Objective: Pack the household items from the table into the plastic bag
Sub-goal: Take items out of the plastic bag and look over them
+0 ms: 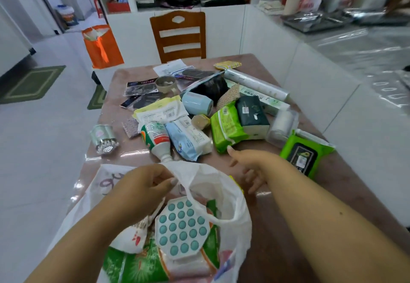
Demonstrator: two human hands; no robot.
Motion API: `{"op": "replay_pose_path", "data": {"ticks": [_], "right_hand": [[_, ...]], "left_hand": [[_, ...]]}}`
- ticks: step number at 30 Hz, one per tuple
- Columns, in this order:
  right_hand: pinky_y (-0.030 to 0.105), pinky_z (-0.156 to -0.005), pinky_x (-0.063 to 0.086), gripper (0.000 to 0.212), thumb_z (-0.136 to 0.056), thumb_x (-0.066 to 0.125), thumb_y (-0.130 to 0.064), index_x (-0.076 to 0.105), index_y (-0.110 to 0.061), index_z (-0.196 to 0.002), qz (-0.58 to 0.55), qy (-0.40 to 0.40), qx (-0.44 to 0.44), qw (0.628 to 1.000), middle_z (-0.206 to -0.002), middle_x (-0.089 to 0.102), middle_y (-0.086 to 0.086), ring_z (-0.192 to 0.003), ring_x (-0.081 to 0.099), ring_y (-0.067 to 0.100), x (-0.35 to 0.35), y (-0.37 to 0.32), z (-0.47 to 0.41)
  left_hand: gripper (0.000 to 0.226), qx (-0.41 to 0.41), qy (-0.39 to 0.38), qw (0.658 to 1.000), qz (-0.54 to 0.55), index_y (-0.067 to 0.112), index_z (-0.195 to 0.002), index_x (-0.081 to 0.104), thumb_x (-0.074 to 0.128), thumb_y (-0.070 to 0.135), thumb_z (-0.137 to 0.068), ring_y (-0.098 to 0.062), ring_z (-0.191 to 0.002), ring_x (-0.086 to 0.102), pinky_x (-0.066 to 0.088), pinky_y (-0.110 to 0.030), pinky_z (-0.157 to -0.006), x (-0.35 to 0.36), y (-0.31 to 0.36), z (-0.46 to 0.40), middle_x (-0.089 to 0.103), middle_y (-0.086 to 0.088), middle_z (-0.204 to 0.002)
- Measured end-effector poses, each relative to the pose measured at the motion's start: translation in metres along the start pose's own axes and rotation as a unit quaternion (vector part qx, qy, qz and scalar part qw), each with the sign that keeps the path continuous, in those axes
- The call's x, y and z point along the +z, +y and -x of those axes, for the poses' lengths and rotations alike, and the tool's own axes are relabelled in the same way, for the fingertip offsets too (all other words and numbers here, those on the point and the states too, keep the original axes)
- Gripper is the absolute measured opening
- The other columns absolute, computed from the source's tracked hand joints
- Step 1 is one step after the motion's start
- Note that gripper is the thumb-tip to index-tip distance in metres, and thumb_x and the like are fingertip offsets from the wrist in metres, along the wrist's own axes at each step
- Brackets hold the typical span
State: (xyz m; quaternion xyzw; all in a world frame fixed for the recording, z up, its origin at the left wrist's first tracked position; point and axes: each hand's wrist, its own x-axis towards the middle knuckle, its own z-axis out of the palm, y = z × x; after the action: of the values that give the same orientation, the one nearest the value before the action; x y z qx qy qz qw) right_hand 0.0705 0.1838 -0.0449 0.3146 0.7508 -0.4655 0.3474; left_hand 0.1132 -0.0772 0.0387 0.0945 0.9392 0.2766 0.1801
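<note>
Plastic bag point(224, 185) on table point(288, 216) | left hand point(142, 185) fingers pinch rim | right hand point(250, 167) fingers released

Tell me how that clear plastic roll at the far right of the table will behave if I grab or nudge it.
The clear plastic roll is a long cylinder lying on its side, so it will probably roll if nudged. Its glossy wrap looks slippery. It rests partly on a long box, so lifting one end may tilt it.

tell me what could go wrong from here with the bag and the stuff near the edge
1. The left hand pinches only one side of the thin white plastic bag; the mouth may sag shut.
2. The open silver tin of cotton swabs lies at the table's left edge and could roll off.
</note>
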Motion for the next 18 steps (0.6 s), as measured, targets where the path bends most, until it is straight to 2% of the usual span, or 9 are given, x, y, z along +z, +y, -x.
{"op": "replay_pose_path", "data": {"ticks": [2, 4, 5, 7, 8, 12, 15, 16, 18], "right_hand": [[0.059, -0.092, 0.049, 0.072, -0.083, 0.026, -0.079, 0.055, -0.027, -0.125, -0.022, -0.058, 0.000, 0.998, -0.127, 0.038, 0.011, -0.095, 0.047, 0.024, 0.002, 0.004, -0.002], [0.056, -0.097, 0.045, 0.074, -0.081, 0.021, -0.082, 0.058, -0.030, -0.118, -0.023, -0.093, -0.005, 0.995, -0.126, 0.042, 0.009, -0.107, 0.048, 0.024, 0.009, 0.005, -0.004], [0.054, -0.099, 0.044, 0.074, -0.081, 0.019, -0.082, 0.059, -0.029, -0.112, -0.018, -0.099, -0.004, 0.995, -0.122, 0.047, 0.008, -0.112, 0.048, 0.026, 0.013, 0.006, -0.006], [0.050, -0.102, 0.044, 0.075, -0.082, 0.015, -0.081, 0.059, -0.022, -0.095, -0.006, -0.095, -0.005, 0.995, -0.100, 0.056, 0.005, -0.104, 0.051, 0.027, 0.020, 0.005, -0.005], [0.049, -0.099, 0.046, 0.075, -0.083, 0.015, -0.080, 0.058, -0.020, -0.091, -0.003, -0.085, -0.008, 0.996, -0.095, 0.056, 0.006, -0.101, 0.052, 0.028, 0.021, 0.005, -0.004], [0.048, -0.081, 0.052, 0.076, -0.088, 0.017, -0.076, 0.060, -0.013, -0.088, -0.003, -0.032, -0.030, 0.999, -0.124, 0.055, 0.016, -0.110, 0.051, 0.034, 0.019, 0.003, -0.008], [0.046, -0.078, 0.056, 0.072, -0.089, 0.023, -0.073, 0.062, -0.013, -0.089, -0.016, 0.030, -0.063, 0.997, -0.111, 0.059, 0.016, -0.103, 0.057, 0.035, 0.012, -0.001, -0.012], [0.044, -0.081, 0.056, 0.068, -0.090, 0.027, -0.070, 0.062, -0.012, -0.097, 0.022, 0.052, -0.084, 0.995, -0.109, 0.059, 0.014, -0.103, 0.059, 0.035, 0.011, -0.003, -0.014], [0.034, -0.078, 0.053, 0.053, -0.091, 0.047, -0.058, 0.056, -0.011, -0.113, 0.168, 0.099, -0.134, 0.972, -0.114, 0.056, 0.010, -0.105, 0.058, 0.032, 0.013, -0.001, -0.022]], "left_hand": [[0.013, -0.010, 0.003, 1.000, 0.008, 0.029, -0.082, 0.065, 0.059, 0.030, -0.093, -0.011, -0.071, 0.068, 0.053, -0.023, -0.059, -0.001, 0.004, -0.003, 0.072, 0.006, -0.078], [0.015, -0.016, 0.005, 1.000, 0.025, 0.026, -0.080, 0.065, 0.059, 0.026, -0.094, -0.020, -0.068, 0.069, 0.052, -0.028, -0.057, -0.002, 0.007, -0.006, 0.072, 0.001, -0.074], [0.017, -0.017, 0.004, 0.999, 0.028, 0.026, -0.078, 0.065, 0.059, 0.025, -0.094, -0.021, -0.066, 0.068, 0.052, -0.029, -0.057, -0.001, 0.008, -0.007, 0.072, 0.001, -0.072], [0.022, -0.016, 0.005, 1.000, 0.019, 0.025, -0.074, 0.063, 0.058, 0.023, -0.094, -0.013, -0.059, 0.063, 0.047, -0.023, -0.052, 0.000, 0.008, -0.009, 0.070, 0.006, -0.065], [0.023, -0.017, 0.006, 1.000, 0.012, 0.025, -0.072, 0.062, 0.058, 0.022, -0.094, -0.010, -0.056, 0.060, 0.044, -0.021, -0.050, 0.001, 0.008, -0.010, 0.068, 0.010, -0.061], [0.025, -0.028, -0.002, 1.000, 0.013, 0.024, -0.071, 0.063, 0.056, 0.021, -0.095, -0.011, -0.057, 0.058, 0.041, -0.020, -0.049, 0.002, 0.007, -0.013, 0.068, 0.012, -0.059], [0.026, -0.028, -0.007, 0.999, 0.025, 0.024, -0.071, 0.063, 0.055, 0.022, -0.096, -0.009, -0.053, 0.056, 0.042, -0.018, -0.049, 0.001, 0.005, -0.013, 0.066, 0.023, -0.057], [0.025, -0.028, -0.006, 0.999, 0.032, 0.025, -0.073, 0.065, 0.056, 0.022, -0.096, -0.011, -0.056, 0.060, 0.046, -0.020, -0.051, 0.000, 0.005, -0.012, 0.068, 0.018, -0.060], [0.021, -0.035, -0.009, 0.998, 0.044, 0.025, -0.079, 0.067, 0.055, 0.025, -0.096, -0.018, -0.068, 0.068, 0.053, -0.026, -0.059, -0.002, 0.005, -0.011, 0.071, 0.007, -0.068]]}}
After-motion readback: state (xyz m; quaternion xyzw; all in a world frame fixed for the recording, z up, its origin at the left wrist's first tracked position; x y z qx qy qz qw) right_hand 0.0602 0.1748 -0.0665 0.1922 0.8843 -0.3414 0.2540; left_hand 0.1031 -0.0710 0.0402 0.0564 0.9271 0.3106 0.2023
